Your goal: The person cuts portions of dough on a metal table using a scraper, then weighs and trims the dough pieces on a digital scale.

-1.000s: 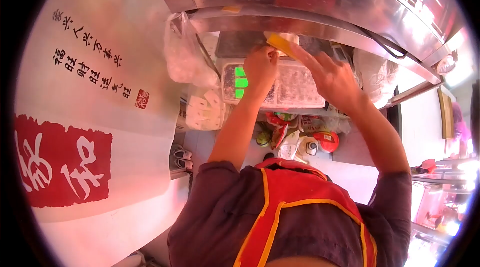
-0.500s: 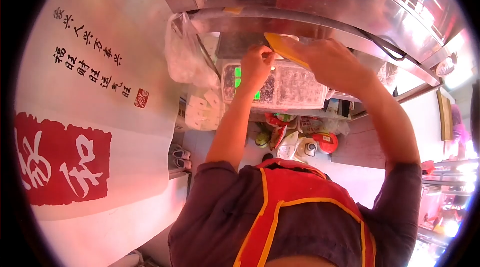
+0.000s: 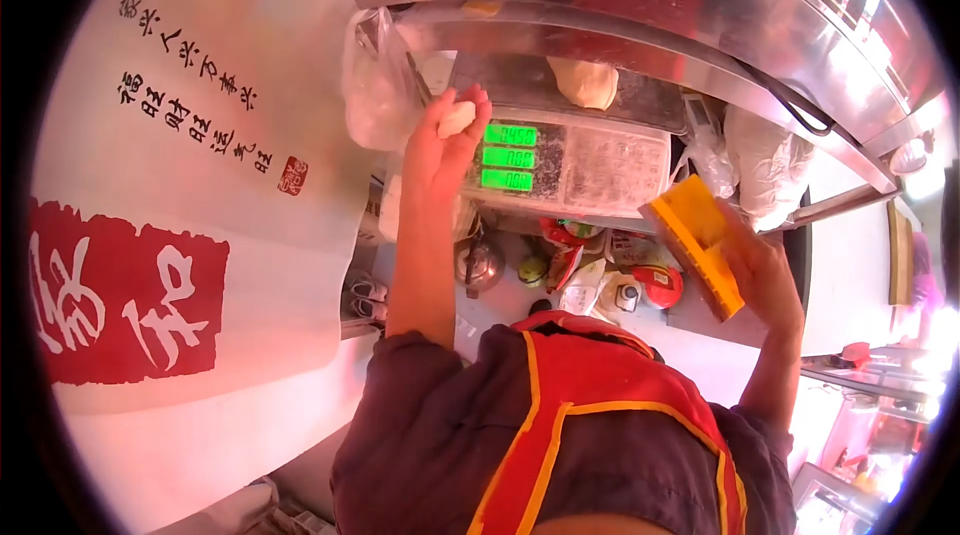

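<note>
A small piece of pale dough [image 3: 457, 120] rests in my left hand [image 3: 433, 157], held up by the curled fingers beside the scale's display. My right hand [image 3: 765, 270] grips a yellow dough scraper [image 3: 697, 243], lower and to the right, apart from the scale. Dusted with flour, the digital scale [image 3: 615, 170] shows green digits; the top row looks like 0.450. On its dark weighing pan [image 3: 645, 95] lies a larger lump of pale dough [image 3: 588, 85], partly cut off from view by the metal edge above.
A metal frame [image 3: 600, 35] runs across above the scale. Plastic bags [image 3: 375, 85] hang at left, and a white bag [image 3: 768, 160] sits at right. Below are a metal pot [image 3: 480, 263], a red round container [image 3: 660, 285] and packages. A wall with writing stands left.
My hands have come apart from over the scale pan. The left moved left with a piece of dough; the right moved down with the scraper. Display and dough on the pan now show.
</note>
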Motion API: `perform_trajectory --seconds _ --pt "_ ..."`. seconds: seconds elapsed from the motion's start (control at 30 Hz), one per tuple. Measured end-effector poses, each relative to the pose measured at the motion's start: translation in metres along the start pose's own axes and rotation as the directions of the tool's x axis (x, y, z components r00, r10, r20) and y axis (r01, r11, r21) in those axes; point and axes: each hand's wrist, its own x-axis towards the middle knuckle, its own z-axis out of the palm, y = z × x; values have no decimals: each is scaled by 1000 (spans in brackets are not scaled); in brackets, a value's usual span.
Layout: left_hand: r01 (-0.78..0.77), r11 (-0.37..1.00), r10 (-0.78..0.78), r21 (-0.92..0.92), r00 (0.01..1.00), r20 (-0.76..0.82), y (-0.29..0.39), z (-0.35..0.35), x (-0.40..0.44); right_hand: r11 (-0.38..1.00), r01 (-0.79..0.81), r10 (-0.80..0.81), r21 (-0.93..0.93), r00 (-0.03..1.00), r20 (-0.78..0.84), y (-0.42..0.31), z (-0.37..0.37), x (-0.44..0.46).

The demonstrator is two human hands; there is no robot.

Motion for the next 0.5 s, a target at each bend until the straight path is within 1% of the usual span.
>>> perform_trajectory --seconds 0.07,0.1,0.13,0.17,0.2,0.23,0.27,0.3,0.33,0.4,0.43,0.47,0.5 --pt "13 997 -23 82 992 122 5 -12 21 997 -49 49 59 999 3 2 4 -8" --pt "17 992 -40 124 983 181 7 -7 23 993 -75 75 88 997 5 2 6 -11" --pt "-66 937 17 342 989 146 5 0 25 993 -76 77 91 997 -6 3 8 -14" --pt "-135 828 79 545 989 124 1 9 27 993 -77 79 94 997 -18 3 9 -16" --pt "-185 670 144 719 982 118 -4 19 28 992 -79 82 97 996 -30 4 11 -19" --pt "-214 438 156 873 975 161 -9 23 34 992 -67 72 106 996 -47 5 13 -21" --pt "-232 172 155 957 966 207 -15 27 42 992 -56 64 115 996 -65 6 15 -25" --pt "-239 -107 140 965 957 253 -22 32 48 991 -46 56 122 995 -84 7 16 -28" --pt "-226 -226 145 948 954 262 -30 41 49 990 -56 65 131 996 -66 8 16 -31" --pt "-261 -138 109 955 955 276 -43 38 66 985 -83 89 151 995 -33 11 17 -39" --pt "-278 -92 86 956 954 286 -54 31 81 985 -88 96 146 994 -54 12 19 -45" --pt "-493 183 197 851 866 459 -76 0 120 986 -94 105 138 991 -80 12 22 -51" --pt "-413 150 119 898 909 399 -81 12 119 986 -103 118 130 987 -111 12 22 -56"
